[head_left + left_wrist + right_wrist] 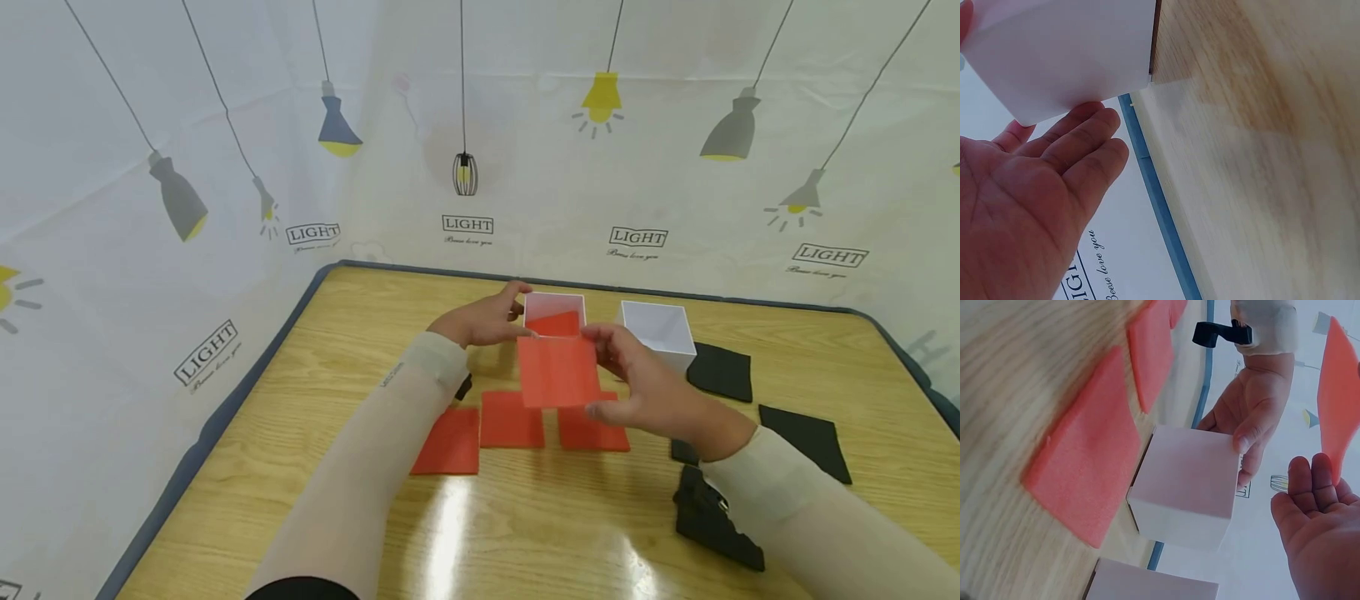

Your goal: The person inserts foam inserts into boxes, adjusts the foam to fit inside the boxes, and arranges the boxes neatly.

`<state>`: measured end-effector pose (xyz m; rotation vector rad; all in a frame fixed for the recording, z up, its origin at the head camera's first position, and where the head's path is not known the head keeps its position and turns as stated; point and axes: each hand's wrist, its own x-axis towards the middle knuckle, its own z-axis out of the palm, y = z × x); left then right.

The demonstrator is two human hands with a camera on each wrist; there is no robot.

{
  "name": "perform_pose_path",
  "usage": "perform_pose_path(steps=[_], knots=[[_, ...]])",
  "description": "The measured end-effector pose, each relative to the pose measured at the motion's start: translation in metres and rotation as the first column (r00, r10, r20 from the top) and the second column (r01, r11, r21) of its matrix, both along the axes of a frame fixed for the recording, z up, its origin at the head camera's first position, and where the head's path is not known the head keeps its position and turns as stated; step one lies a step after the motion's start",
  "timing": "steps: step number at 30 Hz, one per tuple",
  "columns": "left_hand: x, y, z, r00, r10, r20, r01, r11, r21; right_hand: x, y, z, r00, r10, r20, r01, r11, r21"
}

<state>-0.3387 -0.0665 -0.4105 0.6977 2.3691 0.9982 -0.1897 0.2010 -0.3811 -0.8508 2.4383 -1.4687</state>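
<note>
A white open-topped box (553, 302) stands near the back of the table with a red foam sheet (558, 323) inside. My left hand (483, 321) holds this box at its left side, thumb at the front rim; in the left wrist view, the fingers (1088, 140) touch the box wall (1079, 59). Just in front of and above the box, my right hand (645, 387) pinches another red foam sheet (558, 372) by its right side. In the right wrist view this held sheet (1338, 400) appears nearly edge-on, raised off the table.
Red foam sheets (512, 421) lie in front of the box. A second white box (658, 327) stands to the right. Several black sheets (806, 437) lie on the wooden table (360, 333) at right. A printed white curtain (517, 108) hangs behind.
</note>
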Motion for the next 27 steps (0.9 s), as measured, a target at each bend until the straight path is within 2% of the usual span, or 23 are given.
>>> perform_pose_path(steps=[8, 19, 27], knots=[[0.001, -0.001, 0.001, 1.000, -0.007, 0.012, 0.007, 1.000, 0.016, -0.006, 0.001, 0.006, 0.999, -0.020, 0.050, 0.021, 1.000, -0.003], [-0.001, -0.001, -0.002, 0.999, 0.011, 0.044, -0.013, 0.999, 0.040, -0.020, -0.001, 0.011, 0.998, -0.028, 0.054, 0.030, 0.999, -0.033], [-0.002, -0.001, -0.001, 0.999, -0.002, 0.038, 0.001, 0.999, 0.042, -0.027, 0.000, 0.016, 0.997, -0.059, 0.053, 0.060, 0.998, -0.015]])
